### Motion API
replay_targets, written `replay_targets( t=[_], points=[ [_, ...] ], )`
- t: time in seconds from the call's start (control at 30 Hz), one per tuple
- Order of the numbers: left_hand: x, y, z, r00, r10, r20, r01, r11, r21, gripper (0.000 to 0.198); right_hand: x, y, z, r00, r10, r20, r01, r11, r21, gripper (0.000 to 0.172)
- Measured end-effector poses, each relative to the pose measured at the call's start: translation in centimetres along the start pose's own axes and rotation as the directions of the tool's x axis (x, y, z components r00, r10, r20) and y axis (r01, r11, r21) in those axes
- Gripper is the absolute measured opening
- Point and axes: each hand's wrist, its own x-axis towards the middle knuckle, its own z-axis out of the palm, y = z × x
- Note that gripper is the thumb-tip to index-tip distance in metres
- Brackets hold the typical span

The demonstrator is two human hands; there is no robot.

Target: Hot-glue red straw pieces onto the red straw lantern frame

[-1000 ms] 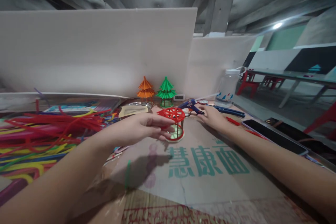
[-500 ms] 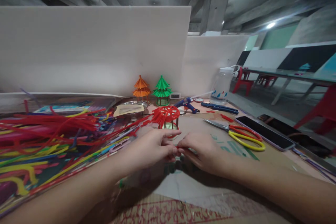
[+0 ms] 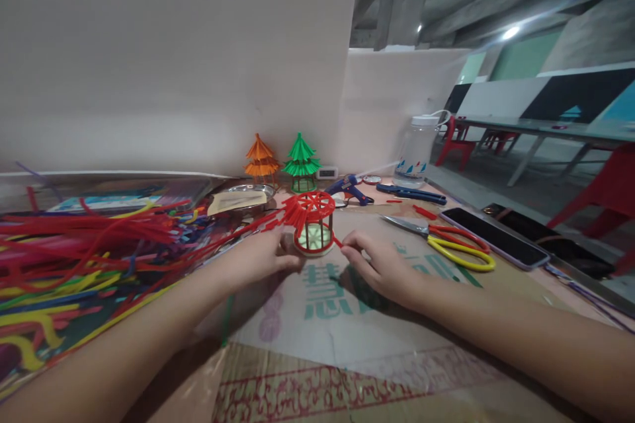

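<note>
A small model pavilion (image 3: 317,234) stands in front of me, with a red spoked roof ring, brown posts and a pale round base. Red folded strips cover the left part of its roof. At the base's left side is my left hand (image 3: 270,254), thumb and fingers apart; whether it touches the base I cannot tell. My right hand (image 3: 372,261) is closed in a pinch on a short red strip (image 3: 338,242), just right of the base. Behind the model stand a finished green pavilion (image 3: 300,165) and an orange one (image 3: 260,158).
Many coloured strips (image 3: 99,244) heap up on the left. A metal dish (image 3: 262,190) and a blue glue gun (image 3: 350,188) lie behind the model. To the right are scissors (image 3: 459,254), a phone (image 3: 496,238), blue pliers-like tool (image 3: 411,194) and a clear bottle (image 3: 414,152).
My hands, close together before, have parted. The left moved to the pavilion's left side, and the right holds the red strip near its base. The view has shifted slightly.
</note>
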Motion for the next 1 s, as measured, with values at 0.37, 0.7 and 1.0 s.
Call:
replay_targets(
  t=[0.37,0.7,1.0],
  points=[
    [4.1,-1.6,4.6,0.923,0.117,-0.366,-0.204,0.956,-0.209,0.041,0.4,-1.1,0.9,0.998,-0.023,0.051,0.016,0.993,0.120,0.018],
    [2.7,-0.9,3.9,0.745,0.449,-0.493,-0.424,0.890,0.169,0.040,0.1,-1.2,0.0,0.992,0.029,-0.123,-0.007,0.984,0.180,0.016],
    [2.9,-2.0,4.5,0.776,0.416,-0.475,-0.314,0.907,0.281,0.036,0.4,-1.2,0.5,0.994,0.084,-0.063,-0.068,0.972,0.224,0.016]
  ],
)
